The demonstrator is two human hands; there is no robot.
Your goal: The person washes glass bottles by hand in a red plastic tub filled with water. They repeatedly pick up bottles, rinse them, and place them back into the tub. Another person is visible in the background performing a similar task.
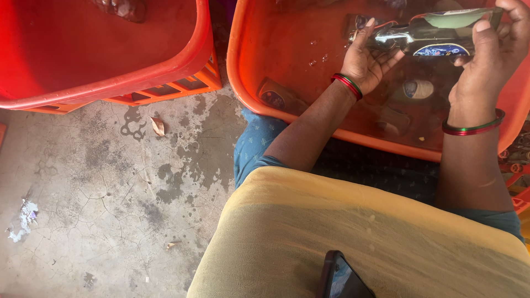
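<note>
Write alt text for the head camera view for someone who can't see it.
Both hands hold a glass bottle sideways over an orange tub of water, left hand at the neck, right hand at the base. A second red tub sits to the left on a stained concrete floor.

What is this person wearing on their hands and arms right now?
Both hands are bare, no gloves. The left hand has red and green bangles at the wrist; the right hand has a red-and-green bangle too. Forearms are uncovered; teal patterned fabric shows at the left elbow.
</note>
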